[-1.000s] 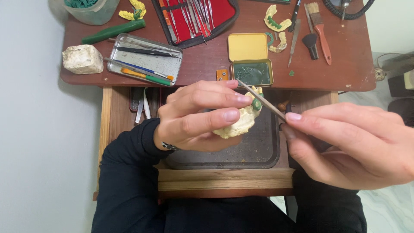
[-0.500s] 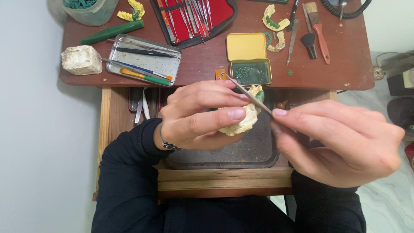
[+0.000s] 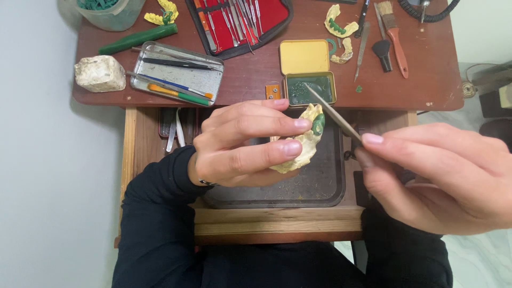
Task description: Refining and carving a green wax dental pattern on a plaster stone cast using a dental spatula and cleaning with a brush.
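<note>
In the head view, the left hand [image 3: 240, 144] holds a pale yellow dental cast [image 3: 298, 146] above the dark tray [image 3: 320, 186] that sits in the open drawer below the counter [image 3: 256, 80]; the grip is closed on it, thumb pressed against its near side and the fingers curled over its top. A dab of green wax [image 3: 318, 124] sits on the cast's far end. The right hand [image 3: 442, 176] pinches a thin metal instrument [image 3: 333, 113] between thumb and fingertips, its grip narrow and closed on the near end of the shaft, while the far tip reaches over the small open tin [image 3: 309, 88] of green wax at the counter's edge. The cast looks like plaster: stiff, fairly light, slightly chalky rather than slippery, and brittle at its thin edges and teeth, so it is probably best held by the thick base, as here, with the waxed end left free. The wax looks soft and would likely mar if touched. The instrument seems rigid, light and slim, suited to a pen-like hold near its middle.
</note>
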